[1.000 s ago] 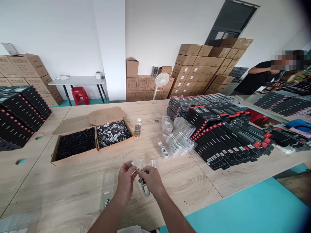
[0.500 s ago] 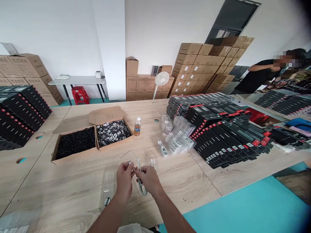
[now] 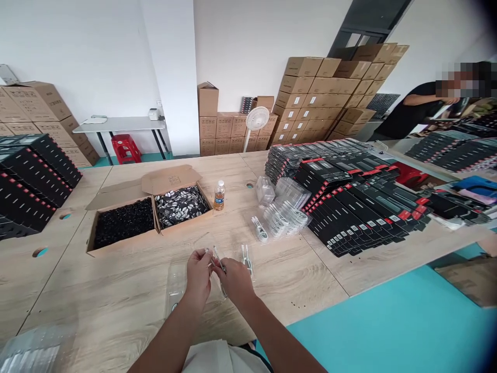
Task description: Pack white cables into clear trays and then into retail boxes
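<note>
Left hand (image 3: pixel 199 275) — thumb and finger pinching what looks like one end of the white cable (image 3: pixel 219 257). Right hand (image 3: pixel 237 280) curled round its coil, fingertips partly hidden. Cable sits between both, over the table (image 3: pixel 279 282). Best, I judge: light pinch, plugs aligned. Count: two open cartons (image 3: pixel 116 244), one clear plastic tray (image 3: pixel 176 282), one bottle (image 3: pixel 219 196), one looped cable (image 3: pixel 247 262) alongside — heap (image 3: pixel 282 218) uncountable.

Cable loop (image 3: pixel 223 291) partly hidden behind right hand (image 3: pixel 236 280).
</note>
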A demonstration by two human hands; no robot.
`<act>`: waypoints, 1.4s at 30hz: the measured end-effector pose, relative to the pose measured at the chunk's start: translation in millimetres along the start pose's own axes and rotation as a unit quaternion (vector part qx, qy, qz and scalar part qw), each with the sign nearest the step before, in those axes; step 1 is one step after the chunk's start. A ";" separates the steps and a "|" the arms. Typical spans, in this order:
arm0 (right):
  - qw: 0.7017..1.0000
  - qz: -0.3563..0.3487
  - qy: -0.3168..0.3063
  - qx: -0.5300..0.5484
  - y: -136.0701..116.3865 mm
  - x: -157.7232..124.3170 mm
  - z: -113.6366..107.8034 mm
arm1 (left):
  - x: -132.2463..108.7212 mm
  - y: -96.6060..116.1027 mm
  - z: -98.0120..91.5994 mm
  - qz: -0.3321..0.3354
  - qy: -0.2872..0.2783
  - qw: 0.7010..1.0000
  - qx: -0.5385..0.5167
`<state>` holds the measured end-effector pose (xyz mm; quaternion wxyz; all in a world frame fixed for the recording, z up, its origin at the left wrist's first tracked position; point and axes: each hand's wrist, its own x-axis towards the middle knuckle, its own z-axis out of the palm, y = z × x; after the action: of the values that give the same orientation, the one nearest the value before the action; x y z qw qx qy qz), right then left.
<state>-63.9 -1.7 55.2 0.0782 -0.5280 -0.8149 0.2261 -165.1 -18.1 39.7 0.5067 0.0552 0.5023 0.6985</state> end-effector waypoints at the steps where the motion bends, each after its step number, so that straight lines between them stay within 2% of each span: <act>1: 1.000 -0.002 0.004 0.011 0.8 -1.2 -0.5 | -0.6 2.4 0.3 0.007 -0.003 1.000 0.005; 3: 0.999 -0.014 0.027 0.026 2.8 -4.1 -3.5 | -1.8 7.6 0.9 0.022 -0.008 1.000 0.015; 7: 0.991 -0.049 0.111 0.055 7.6 -7.4 -13.9 | -6.5 18.2 2.6 0.039 -0.036 0.998 0.030; 11: 0.984 -0.011 0.088 0.155 11.6 -5.6 -21.7 | -16.7 27.8 6.2 0.023 -0.071 0.997 0.030; 14: 0.972 -0.010 0.072 0.224 12.2 -5.7 -23.8 | -24.5 34.8 9.2 0.013 -0.091 0.995 0.024; 17: 0.937 0.023 0.067 0.343 11.3 -7.4 -25.2 | -27.8 39.7 10.9 0.004 -0.090 0.996 0.019; 20: 0.875 0.068 0.039 0.477 10.8 -8.7 -27.7 | -26.0 40.1 11.0 -0.002 -0.093 0.996 0.005; 23: 0.819 0.072 0.010 0.569 11.8 -8.8 -32.3 | -22.7 38.3 10.3 -0.003 -0.105 0.994 -0.010; 27: 0.795 0.047 -0.022 0.604 13.9 -8.2 -39.2 | -22.4 37.5 10.4 0.001 -0.120 0.993 0.000; 30: 0.804 0.053 -0.015 0.592 13.4 -6.7 -42.3 | -25.5 37.6 12.6 0.000 -0.125 0.992 0.009; 33: 0.837 0.074 0.009 0.542 11.6 -3.9 -43.4 | -29.0 38.0 16.4 0.002 -0.121 0.993 0.018; 38: 0.897 0.065 0.026 0.436 12.6 -0.7 -44.3 | -31.9 38.4 21.0 -0.002 -0.159 0.986 0.049; 42: 0.928 0.036 0.022 0.371 14.9 -2.4 -47.2 | -32.8 33.7 22.0 -0.006 -0.134 0.989 0.063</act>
<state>-33.3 14.7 90.5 0.2779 -0.4953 -0.6515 0.5029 -158.4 -28.3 90.1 0.5694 0.1774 0.4730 0.6485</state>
